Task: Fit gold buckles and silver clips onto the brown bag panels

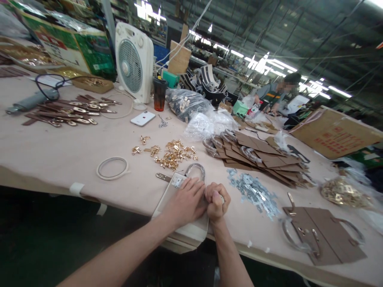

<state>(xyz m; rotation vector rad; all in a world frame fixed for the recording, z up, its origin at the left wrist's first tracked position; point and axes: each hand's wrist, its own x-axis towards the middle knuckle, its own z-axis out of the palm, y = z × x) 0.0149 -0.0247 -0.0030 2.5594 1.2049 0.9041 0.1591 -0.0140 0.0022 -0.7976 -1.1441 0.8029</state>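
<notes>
My left hand (187,201) lies open, right hand (217,200) clenches a pale-ended object (222,199); cream bag (194,230), likely stiff, best steadied at six o'clock.

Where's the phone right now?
In the head view, the white phone lies on the table, left of centre, in front of the fan, with the dark cup behind it to the right.

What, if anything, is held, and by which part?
Right hand closes around a mostly hidden pale object; which part, cannot tell. Left hand lies on the whitish bag.
</notes>
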